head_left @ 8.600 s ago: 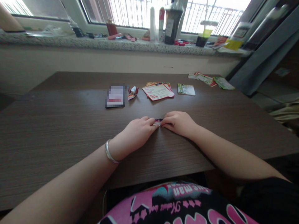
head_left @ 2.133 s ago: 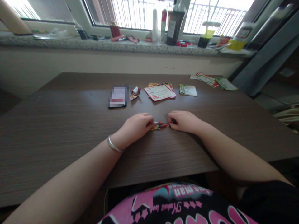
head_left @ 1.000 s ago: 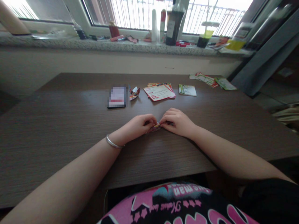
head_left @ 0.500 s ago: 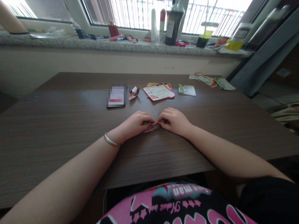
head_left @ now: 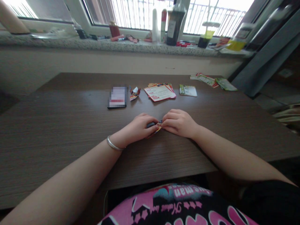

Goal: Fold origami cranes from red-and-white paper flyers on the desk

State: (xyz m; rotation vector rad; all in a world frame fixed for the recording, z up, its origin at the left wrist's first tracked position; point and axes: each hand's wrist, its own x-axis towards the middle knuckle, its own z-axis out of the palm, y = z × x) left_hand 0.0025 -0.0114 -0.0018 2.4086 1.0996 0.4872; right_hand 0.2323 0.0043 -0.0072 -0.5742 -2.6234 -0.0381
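Note:
My left hand and my right hand meet just above the middle of the table. Between their fingertips is a small printed paper piece, patterned in yellow, red and dark tones. Both hands are closed on it, thumbs and fingers pinching from either side. Most of the paper is hidden by the fingers, so its full shape cannot be made out. Beyond the hands lies a folded, printed paper shape in red, orange and white. To its right rests a small pile of printed cards.
A dark-edged flat object with a blurred face lies left on the brown table. Farther right are a green-and-white card stack and several loose cards. Bottles and pens crowd the stone windowsill.
Both hands have shifted slightly to the right. The paper between them has turned, showing more yellow at the fingertips, and the right fingers are pressed closer together.

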